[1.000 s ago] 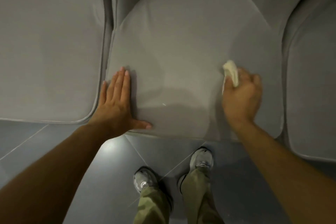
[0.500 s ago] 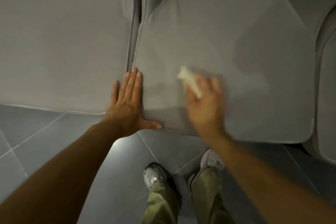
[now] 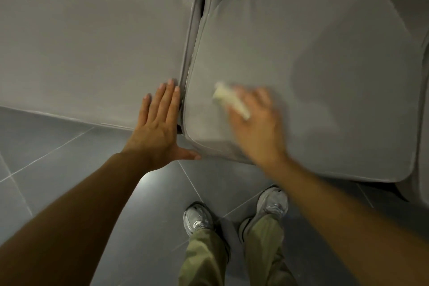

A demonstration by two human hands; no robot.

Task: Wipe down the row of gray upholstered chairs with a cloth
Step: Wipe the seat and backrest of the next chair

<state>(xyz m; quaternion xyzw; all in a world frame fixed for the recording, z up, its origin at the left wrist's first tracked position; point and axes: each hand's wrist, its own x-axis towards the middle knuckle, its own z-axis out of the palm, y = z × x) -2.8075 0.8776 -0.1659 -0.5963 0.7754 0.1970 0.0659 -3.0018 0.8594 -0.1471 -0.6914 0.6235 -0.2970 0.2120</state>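
- The right hand (image 3: pixel 255 123) is blurred; its fingers cannot be told apart.
- The cloth (image 3: pixel 228 98) it holds shows only a pale, smeared end; the rest is hidden under the hand.
- The left chair seat (image 3: pixel 92 42) is cut off by the top and left edges.
- The chair on the right (image 3: pixel 425 123) is only a sliver at the edge.
- The trousers (image 3: pixel 204 260) and both forearms run off the bottom.
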